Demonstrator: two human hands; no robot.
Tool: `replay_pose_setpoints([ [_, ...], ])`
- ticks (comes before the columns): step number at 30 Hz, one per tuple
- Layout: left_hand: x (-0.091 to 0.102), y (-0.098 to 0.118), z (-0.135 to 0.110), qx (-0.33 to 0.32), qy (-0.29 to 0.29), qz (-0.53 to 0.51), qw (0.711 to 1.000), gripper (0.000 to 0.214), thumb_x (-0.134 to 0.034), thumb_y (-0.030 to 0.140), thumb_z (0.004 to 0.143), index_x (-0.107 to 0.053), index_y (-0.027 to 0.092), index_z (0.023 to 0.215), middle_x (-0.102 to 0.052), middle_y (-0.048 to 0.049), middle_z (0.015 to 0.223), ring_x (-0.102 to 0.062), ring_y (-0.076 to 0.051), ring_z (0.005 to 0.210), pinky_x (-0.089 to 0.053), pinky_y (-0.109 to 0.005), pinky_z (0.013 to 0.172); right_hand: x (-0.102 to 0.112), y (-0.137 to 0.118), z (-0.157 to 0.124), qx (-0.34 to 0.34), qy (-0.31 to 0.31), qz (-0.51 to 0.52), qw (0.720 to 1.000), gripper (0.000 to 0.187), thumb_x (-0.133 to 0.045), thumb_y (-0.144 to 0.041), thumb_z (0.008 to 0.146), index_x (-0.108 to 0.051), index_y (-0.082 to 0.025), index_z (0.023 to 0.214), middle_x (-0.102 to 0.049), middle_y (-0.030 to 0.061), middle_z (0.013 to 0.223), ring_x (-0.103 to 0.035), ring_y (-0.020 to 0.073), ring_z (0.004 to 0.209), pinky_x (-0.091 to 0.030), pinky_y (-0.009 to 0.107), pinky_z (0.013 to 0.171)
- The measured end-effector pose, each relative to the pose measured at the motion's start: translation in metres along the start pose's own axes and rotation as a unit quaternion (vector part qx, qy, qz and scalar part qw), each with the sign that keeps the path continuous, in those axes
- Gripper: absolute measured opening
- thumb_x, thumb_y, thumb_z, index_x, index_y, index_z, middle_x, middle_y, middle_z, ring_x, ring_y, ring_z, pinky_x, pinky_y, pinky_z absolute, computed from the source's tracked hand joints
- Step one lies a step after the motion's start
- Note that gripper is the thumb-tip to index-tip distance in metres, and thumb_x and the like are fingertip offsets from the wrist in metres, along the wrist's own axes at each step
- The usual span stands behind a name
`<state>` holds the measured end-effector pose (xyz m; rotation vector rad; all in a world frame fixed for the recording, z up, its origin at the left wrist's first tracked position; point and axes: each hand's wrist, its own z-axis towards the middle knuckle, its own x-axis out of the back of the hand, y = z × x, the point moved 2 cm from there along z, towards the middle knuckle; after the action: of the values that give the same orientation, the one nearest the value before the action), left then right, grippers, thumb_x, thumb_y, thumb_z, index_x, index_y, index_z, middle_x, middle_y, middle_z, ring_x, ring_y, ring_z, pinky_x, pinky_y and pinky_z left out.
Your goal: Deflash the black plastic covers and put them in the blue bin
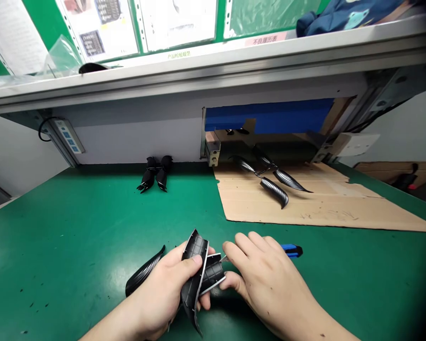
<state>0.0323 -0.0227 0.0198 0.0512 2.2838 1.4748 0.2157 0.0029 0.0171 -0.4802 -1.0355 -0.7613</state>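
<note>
Black plastic two-shell piece (pixel 192 289) is sitting at clock centre, low over the bench, its hollow faces turning up: squared ribbing inside, pale thin rims. Longer shell is curving and tapering, its long axis running from 12 to 6 o'clock; shorter shell is pointing toward 3.

Left hand (pixel 166 284) is gripping the piece, thumb pressing across the longer shell, fingers wrapping beneath. Right hand (pixel 264 272) is curling firmly round a blue-and-black craft knife (pixel 291 250), its handle end pointing to 3; a thin metallic tip is showing by the shorter shell's edge, contact not clear. Right thumb is resting at that shell's pale rim.

At 9, a glossy black fluted shell (pixel 145 272) is lying beside the left hand; any join is hidden. At 11, a dark four-lobed cluster (pixel 155 174) is standing near the back panel. Toward 1, slender, ridged black shells on a thin frame (pixel 270 175) are lying on flat brown cardboard (pixel 315 213). Smooth green benchtop (pixel 92 232) is running beneath everything.
</note>
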Motion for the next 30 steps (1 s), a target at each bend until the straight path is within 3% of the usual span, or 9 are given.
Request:
replay_pose_setpoints([
  [6, 0.000, 0.004, -0.006, -0.024, -0.003, 0.071, 0.997, 0.039, -0.049, 0.044, 0.091, -0.053, 0.015, 0.116, -0.062, -0.0034, 0.069, -0.054, -0.014, 0.062, -0.039, -0.023, 0.059, -0.005, -0.003, -0.002, 0.011, -0.018, 0.000, 1.000, 0.052, -0.019, -0.045, 0.106, -0.049, -0.020, 0.070, -0.045, 0.0026, 0.067, -0.036, 0.0221, 0.063, -0.018, 0.033, 0.059],
  [11, -0.002, 0.009, -0.008, -0.033, -0.005, 0.104, 0.994, 0.032, -0.050, 0.046, 0.091, -0.055, 0.017, 0.104, -0.061, -0.0032, 0.083, -0.053, -0.013, 0.068, -0.041, -0.024, 0.064, -0.011, -0.006, -0.004, -0.001, -0.015, 0.007, 1.000, 0.031, -0.037, -0.021, 0.097, -0.049, -0.021, 0.069, -0.048, 0.0022, 0.065, -0.038, 0.0224, 0.062, -0.019, 0.033, 0.058],
  [15, -0.003, 0.011, -0.010, -0.035, -0.005, 0.135, 0.990, 0.030, -0.048, 0.045, 0.092, -0.054, 0.018, 0.103, -0.059, -0.0014, 0.082, -0.052, -0.013, 0.069, -0.041, -0.024, 0.065, -0.007, -0.005, -0.003, -0.007, -0.066, 0.103, 0.992, 0.034, -0.038, -0.028, 0.099, -0.049, -0.021, 0.068, -0.052, 0.0017, 0.065, -0.042, 0.0210, 0.060, -0.025, 0.032, 0.058],
  [19, -0.003, 0.011, -0.010, -0.044, -0.002, 0.135, 0.990, 0.032, -0.046, 0.046, 0.093, -0.055, 0.018, 0.107, -0.058, -0.0016, 0.083, -0.053, -0.013, 0.070, -0.041, -0.024, 0.065, 0.004, 0.002, -0.001, -0.021, -0.176, 0.368, 0.913, 0.049, -0.028, -0.050, 0.105, -0.049, -0.021, 0.071, -0.053, -0.0008, 0.067, -0.048, 0.0168, 0.059, -0.036, 0.026, 0.055],
  [21, -0.002, 0.011, -0.009, -0.043, 0.004, 0.126, 0.991, 0.034, -0.046, 0.046, 0.093, -0.054, 0.020, 0.114, -0.059, -0.0026, 0.088, -0.054, -0.014, 0.073, -0.042, -0.025, 0.067, 0.010, 0.008, -0.001, -0.050, -0.147, 0.426, 0.891, 0.053, -0.027, -0.060, 0.102, -0.046, -0.021, 0.071, -0.050, -0.0017, 0.066, -0.047, 0.0159, 0.058, -0.037, 0.024, 0.052],
  [23, -0.002, 0.011, -0.007, -0.033, -0.005, 0.115, 0.993, 0.035, -0.046, 0.043, 0.093, -0.051, 0.022, 0.120, -0.059, -0.0027, 0.091, -0.055, -0.014, 0.075, -0.042, -0.025, 0.067, 0.014, 0.012, -0.002, -0.060, -0.063, 0.391, 0.916, 0.051, -0.036, -0.064, 0.099, -0.047, -0.021, 0.075, -0.050, -0.0011, 0.069, -0.048, 0.0161, 0.061, -0.038, 0.025, 0.054],
  [25, -0.004, 0.010, -0.005, -0.024, -0.035, 0.102, 0.994, 0.036, -0.051, 0.036, 0.091, -0.049, 0.023, 0.125, -0.058, -0.0028, 0.096, -0.055, -0.014, 0.077, -0.043, -0.025, 0.069, 0.017, 0.010, -0.003, -0.010, 0.004, 0.284, 0.959, 0.042, -0.043, -0.058, 0.099, -0.053, -0.020, 0.086, -0.056, 0.0046, 0.088, -0.051, 0.0181, 0.071, -0.039, 0.028, 0.061],
  [27, -0.006, 0.007, -0.003, -0.020, -0.065, 0.093, 0.993, 0.044, -0.057, 0.025, 0.085, -0.046, 0.025, 0.128, -0.056, -0.0041, 0.109, -0.055, -0.015, 0.085, -0.043, -0.026, 0.076, 0.018, 0.002, -0.004, 0.085, 0.008, 0.176, 0.981, 0.029, -0.041, -0.042, 0.104, -0.057, -0.020, 0.093, -0.055, 0.0100, 0.115, -0.053, 0.0194, 0.078, -0.038, 0.032, 0.065],
  [30, -0.004, -0.005, 0.003, 0.000, -0.083, 0.084, 0.993, 0.063, -0.063, 0.021, 0.078, -0.037, 0.025, 0.136, -0.050, -0.0075, 0.127, -0.056, -0.015, 0.087, -0.043, -0.026, 0.078, 0.015, -0.010, -0.006, 0.162, -0.055, 0.103, 0.980, 0.024, -0.040, -0.018, 0.100, -0.059, -0.020, 0.085, -0.053, 0.0046, 0.127, -0.054, 0.0171, 0.076, -0.037, 0.033, 0.064],
])
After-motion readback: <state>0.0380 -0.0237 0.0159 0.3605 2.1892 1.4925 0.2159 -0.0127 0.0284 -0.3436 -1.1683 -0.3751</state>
